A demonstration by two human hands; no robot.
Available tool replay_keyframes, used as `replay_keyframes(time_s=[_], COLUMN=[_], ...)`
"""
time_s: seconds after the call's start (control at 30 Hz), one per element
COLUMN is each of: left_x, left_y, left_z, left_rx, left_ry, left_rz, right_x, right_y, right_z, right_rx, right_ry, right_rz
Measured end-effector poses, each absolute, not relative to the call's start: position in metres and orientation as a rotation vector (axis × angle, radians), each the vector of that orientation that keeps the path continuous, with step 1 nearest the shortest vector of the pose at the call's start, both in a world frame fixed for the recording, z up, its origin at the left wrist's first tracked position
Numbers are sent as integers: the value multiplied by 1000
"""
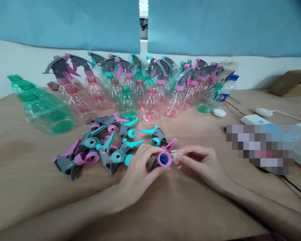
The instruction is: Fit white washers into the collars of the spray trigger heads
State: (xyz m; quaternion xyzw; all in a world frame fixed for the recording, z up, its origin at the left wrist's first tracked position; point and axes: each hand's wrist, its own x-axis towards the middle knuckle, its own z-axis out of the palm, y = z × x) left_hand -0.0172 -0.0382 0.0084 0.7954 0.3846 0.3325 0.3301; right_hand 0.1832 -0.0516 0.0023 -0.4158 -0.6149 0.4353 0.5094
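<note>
1. Through my head feed, I have the left hand [142,166] curled around one sprayer head [164,159], thumb below and fingers above; that grip is closed snugly about the pink collar. The head is just above the tabletop [190,214], its blue inner well turned toward me and its pink trigger pointing up and right.
2. My right hand [203,163] sits just beside the collar, thumb and forefinger pinched together, apparently on a small white piece [176,154].
3. I judge the step in hand to be close work on this one head, with the white piece brought up to its mouth. The next move calls for a steady left hold and the right fingertips squared to the collar.
4. Loose sprayer heads [117,156] lie piled left of the hands. Behind them, bottles without heads, such as a green bottle [129,103], stand in front of fitted ones.
5. What I can't make out: the white piece is blurred and partly covered by fingertips, so its shape is uncertain. The left fingers hide most of the grey body. A pixelated patch [261,147] masks something at right, and both forearms run out of frame.
</note>
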Motion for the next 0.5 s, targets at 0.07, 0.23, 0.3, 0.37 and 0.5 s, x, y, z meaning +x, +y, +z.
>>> replay_keyframes(time_s=[0.07,0.23,0.3,0.37,0.5], left_x=[-17,-16,-15,-15,-15], left_y=[-39,-39,-38,-38,-38], left_z=[9,10,11,11,10], left_rx=[2047,2012,2007,2007,2016], left_ry=[1039,1067,1069,1073,1079], left_rz=[863,889,891,885,896], right_x=[185,190,191,191,188], right_y=[-47,-40,-41,-43,-49], right_z=[4,6,8,10,12], right_rx=[-1091,-1165,-1147,-1093,-1070], right_ry=[-1320,-1230,-1243,-1261,-1346], right_rz=[1085,1172,1214,1237,1168])
